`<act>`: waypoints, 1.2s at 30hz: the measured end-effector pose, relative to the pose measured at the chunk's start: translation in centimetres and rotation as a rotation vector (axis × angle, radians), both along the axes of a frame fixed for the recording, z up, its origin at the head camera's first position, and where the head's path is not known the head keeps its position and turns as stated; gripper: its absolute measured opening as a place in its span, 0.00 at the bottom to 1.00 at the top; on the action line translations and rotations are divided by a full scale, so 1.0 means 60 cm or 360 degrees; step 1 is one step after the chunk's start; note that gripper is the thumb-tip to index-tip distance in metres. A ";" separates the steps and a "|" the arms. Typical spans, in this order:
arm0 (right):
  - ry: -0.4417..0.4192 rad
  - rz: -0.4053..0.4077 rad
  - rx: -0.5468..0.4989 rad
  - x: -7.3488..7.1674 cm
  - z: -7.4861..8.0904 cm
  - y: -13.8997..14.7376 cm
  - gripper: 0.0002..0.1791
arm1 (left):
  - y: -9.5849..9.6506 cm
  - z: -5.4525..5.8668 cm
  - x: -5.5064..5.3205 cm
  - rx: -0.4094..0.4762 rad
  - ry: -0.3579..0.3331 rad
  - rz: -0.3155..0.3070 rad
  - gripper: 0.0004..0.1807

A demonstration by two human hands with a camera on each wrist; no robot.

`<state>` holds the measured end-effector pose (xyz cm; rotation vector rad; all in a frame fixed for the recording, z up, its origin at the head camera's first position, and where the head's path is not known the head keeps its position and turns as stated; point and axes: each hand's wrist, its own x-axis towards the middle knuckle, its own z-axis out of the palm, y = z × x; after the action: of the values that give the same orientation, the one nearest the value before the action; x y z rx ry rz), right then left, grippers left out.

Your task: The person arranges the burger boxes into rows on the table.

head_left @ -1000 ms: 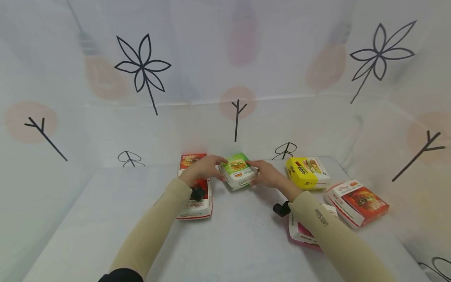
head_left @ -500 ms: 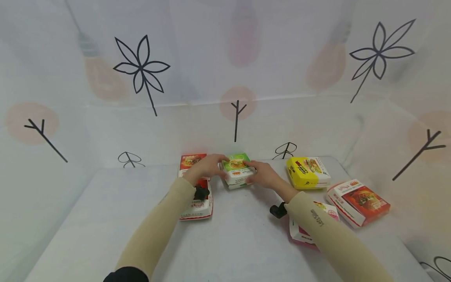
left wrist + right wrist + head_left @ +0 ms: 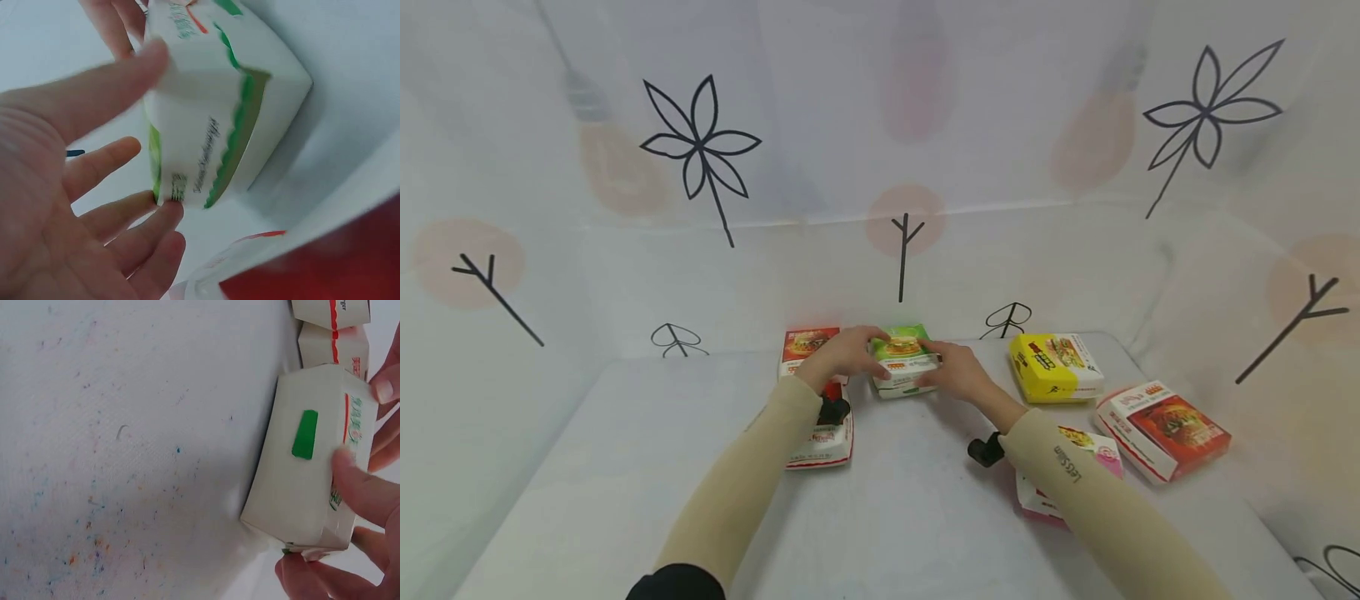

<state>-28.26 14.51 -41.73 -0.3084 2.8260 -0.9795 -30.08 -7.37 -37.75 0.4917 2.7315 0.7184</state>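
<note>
A green-and-white burger box [image 3: 901,364] lies at the back middle of the white table, between both hands. My left hand [image 3: 847,352] is at its left end. In the left wrist view the fingers of the left hand [image 3: 69,175] are spread and fairly straight; some fingertips touch the box's edge, and the thumb overlaps its side. On the other end, my right hand [image 3: 961,372] grips the box. The right wrist view has the right hand's thumb [image 3: 359,484] on the front edge of the burger box [image 3: 300,462], fingers bent at the end corner.
Left of the green box, two red-and-white burger boxes [image 3: 818,454] lie one behind the other, partly hidden by the left arm. To the right are a yellow box [image 3: 1055,369], a red-and-white box [image 3: 1163,432] and a pink-and-white box [image 3: 1105,450], partly under the right forearm.
The green box was tilted and turned a second ago; now it sits straighter and slightly farther back. Both hands have shifted slightly with it, the right one a little to the left.
</note>
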 end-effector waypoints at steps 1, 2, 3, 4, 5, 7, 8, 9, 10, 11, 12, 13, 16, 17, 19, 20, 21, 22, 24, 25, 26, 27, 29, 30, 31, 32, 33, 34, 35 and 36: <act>-0.0001 -0.0003 0.0003 0.000 -0.001 0.000 0.45 | 0.000 -0.001 -0.001 -0.0008 0.0006 0.0002 0.37; 0.0000 -0.0005 0.0010 -0.001 -0.001 -0.001 0.46 | 0.000 -0.002 -0.002 -0.0015 0.0013 0.0004 0.37; 0.0001 -0.0010 0.0013 -0.001 -0.001 -0.002 0.47 | 0.001 -0.004 -0.003 -0.0019 0.0017 0.0004 0.37; 0.0003 -0.0020 0.0013 -0.001 -0.002 -0.003 0.48 | 0.001 -0.004 -0.004 -0.0019 0.0019 0.0003 0.37; 0.0011 -0.0024 0.0014 -0.001 -0.002 -0.003 0.49 | 0.001 -0.005 -0.004 -0.0017 0.0019 0.0000 0.37; 0.0026 -0.0038 0.0001 0.000 -0.002 -0.005 0.49 | 0.001 -0.005 -0.005 -0.0002 0.0009 -0.0003 0.37; 0.0032 -0.0047 -0.0008 0.000 -0.002 -0.006 0.49 | 0.000 -0.005 -0.006 0.0008 0.0003 -0.0006 0.37; 0.0036 -0.0059 -0.0022 0.001 -0.003 -0.007 0.49 | 0.000 -0.005 -0.007 0.0015 -0.0005 -0.0010 0.37; 0.0041 -0.0069 -0.0033 0.001 -0.004 -0.008 0.49 | 0.000 -0.005 -0.008 0.0022 -0.0013 -0.0013 0.36; 0.0045 -0.0074 -0.0044 0.001 -0.005 -0.009 0.48 | -0.001 -0.004 -0.008 0.0026 -0.0021 -0.0016 0.36; 0.0044 -0.0083 -0.0060 0.001 -0.005 -0.010 0.48 | -0.002 -0.003 -0.009 0.0029 -0.0031 -0.0017 0.36; 0.0045 -0.0089 -0.0070 0.001 -0.006 -0.012 0.48 | -0.002 -0.003 -0.010 0.0029 -0.0041 -0.0021 0.36; 0.0043 -0.0113 -0.0099 0.001 -0.007 -0.014 0.47 | -0.002 0.000 -0.014 0.0001 -0.0058 -0.0038 0.35; 0.0040 -0.0120 -0.0107 0.001 -0.006 -0.014 0.47 | -0.002 0.000 -0.015 -0.0014 -0.0061 -0.0045 0.35; 0.0040 -0.0127 -0.0114 0.000 -0.006 -0.015 0.47 | -0.001 0.000 -0.018 -0.0060 -0.0054 -0.0065 0.35; 0.0037 -0.0129 -0.0116 -0.001 -0.006 -0.016 0.48 | 0.000 0.000 -0.020 -0.0081 -0.0052 -0.0068 0.35; 0.0031 -0.0127 -0.0115 -0.002 -0.006 -0.016 0.48 | 0.002 0.000 -0.022 -0.0102 -0.0050 -0.0071 0.35; 0.0020 -0.0120 -0.0112 -0.003 -0.005 -0.016 0.48 | 0.002 0.000 -0.022 -0.0119 -0.0053 -0.0069 0.35; -0.0010 -0.0090 -0.0106 -0.003 -0.001 -0.014 0.47 | 0.003 0.001 -0.023 -0.0150 -0.0057 -0.0064 0.34; -0.0033 -0.0076 -0.0103 -0.002 0.003 -0.012 0.47 | 0.004 0.001 -0.023 -0.0158 -0.0064 -0.0057 0.34; -0.0053 -0.0056 -0.0089 -0.002 0.007 -0.010 0.47 | 0.004 0.001 -0.023 -0.0160 -0.0073 -0.0050 0.33; -0.0073 -0.0039 -0.0085 -0.001 0.011 -0.006 0.46 | 0.004 0.001 -0.023 -0.0165 -0.0076 -0.0047 0.33; -0.0104 -0.0009 -0.0082 0.002 0.021 0.003 0.44 | 0.004 0.001 -0.023 -0.0166 -0.0080 -0.0040 0.32; -0.0113 0.0007 -0.0079 0.003 0.026 0.008 0.43 | 0.004 0.001 -0.022 -0.0160 -0.0085 -0.0038 0.31; -0.0109 0.0020 -0.0068 0.003 0.031 0.014 0.42 | 0.004 0.000 -0.022 -0.0161 -0.0087 -0.0039 0.31; -0.0098 0.0034 -0.0066 0.003 0.035 0.021 0.41 | 0.003 0.000 -0.021 -0.0157 -0.0091 -0.0038 0.31; -0.0094 0.0037 -0.0075 0.004 0.040 0.028 0.41 | 0.003 0.000 -0.021 -0.0156 -0.0094 -0.0038 0.31; -0.0085 0.0047 -0.0083 0.006 0.046 0.035 0.40 | 0.002 -0.001 -0.021 -0.0154 -0.0098 -0.0037 0.31; -0.0078 0.0053 -0.0096 0.008 0.053 0.043 0.39 | 0.002 -0.001 -0.020 -0.0155 -0.0102 -0.0035 0.31; -0.0071 0.0063 -0.0111 0.011 0.061 0.052 0.38 | 0.001 -0.001 -0.020 -0.0155 -0.0107 -0.0032 0.31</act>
<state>-27.60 17.61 -38.08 -0.3442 2.7398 -1.0648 -31.29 -7.29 -37.81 0.4634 2.6797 0.5828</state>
